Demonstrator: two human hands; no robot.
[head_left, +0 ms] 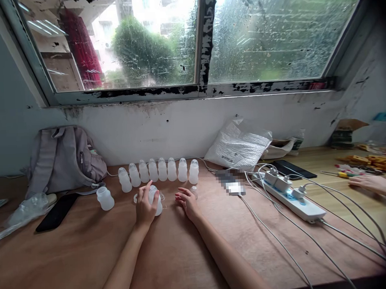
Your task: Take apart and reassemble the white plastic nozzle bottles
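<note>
Eight bottles (158, 170) stand lined along the bench's (88, 253) far edge; left hand (146, 205) grips another bottle (155, 200), right hand (187, 201) rests loosely open, empty, beside it.

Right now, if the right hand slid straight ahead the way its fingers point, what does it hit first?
The right hand lies flat on the table, fingers aimed away and slightly left. Probably first: the small clear cap just beyond the fingertips, or the row of bottles behind it. Depth is hard to judge.
</note>
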